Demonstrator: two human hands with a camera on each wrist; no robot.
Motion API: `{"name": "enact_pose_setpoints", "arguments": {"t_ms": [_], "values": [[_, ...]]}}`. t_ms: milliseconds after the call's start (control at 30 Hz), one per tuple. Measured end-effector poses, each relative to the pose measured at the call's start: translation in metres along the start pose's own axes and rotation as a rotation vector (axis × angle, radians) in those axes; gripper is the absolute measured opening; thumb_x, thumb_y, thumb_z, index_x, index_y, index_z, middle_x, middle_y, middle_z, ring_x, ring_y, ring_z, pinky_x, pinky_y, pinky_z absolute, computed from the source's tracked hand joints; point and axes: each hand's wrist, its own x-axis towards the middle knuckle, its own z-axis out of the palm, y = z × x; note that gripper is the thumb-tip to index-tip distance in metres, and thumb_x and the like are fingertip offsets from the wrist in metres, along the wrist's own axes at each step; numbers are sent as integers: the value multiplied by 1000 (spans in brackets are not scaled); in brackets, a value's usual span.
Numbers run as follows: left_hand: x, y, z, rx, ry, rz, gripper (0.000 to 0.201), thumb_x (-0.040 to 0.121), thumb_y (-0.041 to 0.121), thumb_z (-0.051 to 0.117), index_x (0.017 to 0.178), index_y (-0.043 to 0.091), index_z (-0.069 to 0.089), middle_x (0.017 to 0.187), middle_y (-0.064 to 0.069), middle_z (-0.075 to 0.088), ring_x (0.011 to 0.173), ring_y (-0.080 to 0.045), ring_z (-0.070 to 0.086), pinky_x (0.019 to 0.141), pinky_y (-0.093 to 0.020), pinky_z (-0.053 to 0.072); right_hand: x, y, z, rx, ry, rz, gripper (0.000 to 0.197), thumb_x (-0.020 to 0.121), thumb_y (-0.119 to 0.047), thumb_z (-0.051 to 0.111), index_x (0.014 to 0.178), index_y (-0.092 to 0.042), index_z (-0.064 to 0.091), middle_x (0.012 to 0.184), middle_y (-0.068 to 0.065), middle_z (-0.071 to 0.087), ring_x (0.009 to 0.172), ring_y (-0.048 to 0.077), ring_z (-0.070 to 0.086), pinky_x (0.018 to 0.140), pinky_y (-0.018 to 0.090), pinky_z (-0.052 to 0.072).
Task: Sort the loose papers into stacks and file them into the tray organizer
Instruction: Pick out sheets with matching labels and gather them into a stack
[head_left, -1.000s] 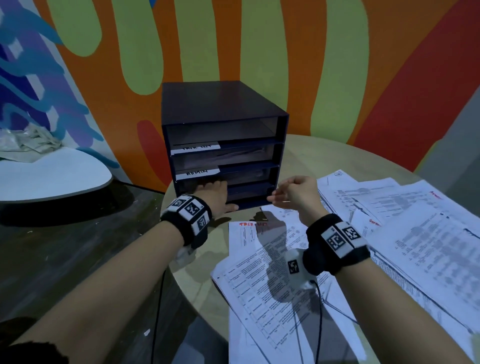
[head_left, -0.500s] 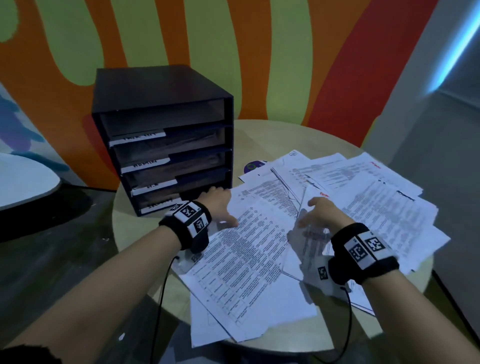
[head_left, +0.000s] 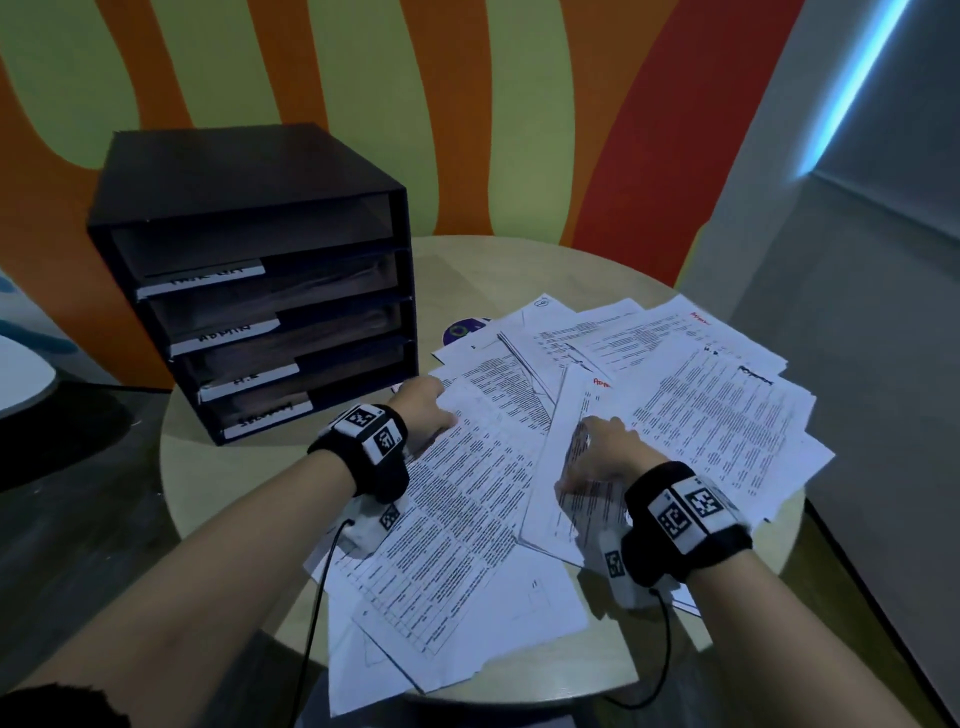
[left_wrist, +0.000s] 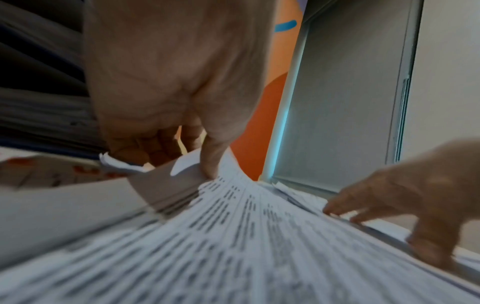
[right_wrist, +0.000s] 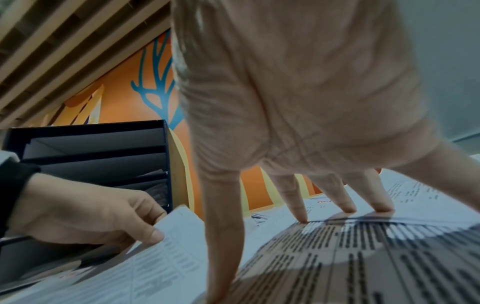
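Observation:
A dark tray organizer (head_left: 249, 218) with labelled shelves stands at the back left of the round table (head_left: 218, 467). Loose printed papers (head_left: 701, 405) lie fanned over the table's middle and right. My left hand (head_left: 441, 410) is just in front of the organizer's lowest shelf. It pinches the lifted corner of a large printed sheet (head_left: 467, 509) between thumb and fingers, as the left wrist view shows (left_wrist: 192, 162). My right hand (head_left: 587, 441) presses down on another sheet (head_left: 561, 499) with straight, spread fingers (right_wrist: 348, 205).
A purple disc (head_left: 462, 330) peeks out from under the papers beside the organizer. Some sheets overhang the table's near edge (head_left: 363, 691). A white tabletop (head_left: 21, 374) sits at the far left, a grey wall (head_left: 857, 338) on the right. Cables hang from both wristbands.
Both hands left the organizer's front and came down onto the papers. The left hand now pinches a sheet corner; the right hand lies pressed on a sheet.

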Motion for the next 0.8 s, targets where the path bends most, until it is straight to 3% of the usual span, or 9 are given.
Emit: {"name": "enact_pose_setpoints", "arguments": {"t_ms": [67, 133, 233, 300, 433, 567, 667, 733, 800], "values": [[4, 2, -2, -41, 123, -32, 32, 88, 12, 63, 66, 9, 40, 70, -5, 42, 69, -21, 44, 54, -30, 28, 0, 2, 0, 11, -6, -13, 95, 71, -37, 84, 146, -15, 29, 153, 16, 19, 143, 41, 14, 111, 52, 31], [6, 6, -12, -82, 224, -67, 25, 89, 5, 57, 71, -6, 43, 64, -8, 47, 67, -26, 48, 54, -33, 32, -1, 5, 0, 30, -16, -30, 92, 72, -35, 84, 145, -15, 31, 153, 15, 19, 144, 40, 14, 111, 49, 32], [13, 2, -27, -111, 298, -126, 16, 90, 6, 54, 93, -9, 57, 95, -25, 62, 90, -38, 61, 70, -37, 44, -3, 10, -2, 79, -7, -63, 86, 72, -31, 84, 142, -14, 37, 146, 12, 29, 138, 35, 27, 108, 44, 38], [13, 1, -35, -114, 346, -128, 12, 92, 10, 53, 94, -2, 56, 102, -24, 62, 94, -38, 61, 70, -34, 41, -5, 12, -3, 100, -3, -79, 87, 72, -30, 84, 142, -14, 37, 145, 11, 31, 135, 32, 32, 107, 42, 39], [0, 24, -69, -114, 636, 90, 13, 94, 9, 50, 103, 2, 55, 87, -17, 58, 77, -32, 54, 61, -34, 36, -10, 14, -7, 181, -6, -94, 90, 73, -47, 79, 143, -11, 35, 147, 11, 34, 134, 30, 35, 105, 42, 40], [-28, 61, -111, -286, 925, 406, 12, 95, 10, 53, 102, 0, 55, 82, -6, 56, 71, -17, 47, 60, -26, 29, -20, 12, -21, 490, -28, -107, 106, 78, -59, 68, 154, -8, 13, 158, 12, 25, 141, 29, 33, 100, 34, 36], [-37, 82, -124, -412, 966, 485, 10, 94, 9, 55, 96, 0, 55, 76, -2, 54, 65, -7, 42, 58, -26, 27, -26, 13, -32, 798, -4, -144, 131, 55, -77, 71, 155, -20, 8, 160, 12, 20, 140, 30, 35, 112, 43, 31], [-34, 92, -122, -448, 918, 475, 6, 93, 10, 56, 89, 8, 51, 67, 6, 49, 61, -10, 40, 58, -26, 26, -33, 12, -43, 1032, 51, -221, 119, 64, -66, 73, 155, -22, 9, 158, 8, 23, 141, 27, 34, 111, 43, 29], [-30, 102, -111, -509, 826, 440, 11, 93, 9, 55, 87, 12, 47, 65, 9, 46, 61, -11, 42, 57, -26, 30, -39, 12, -52, 1220, 123, -320, 101, 73, -46, 75, 153, -17, 20, 150, 4, 40, 134, 21, 45, 103, 38, 36]]}}
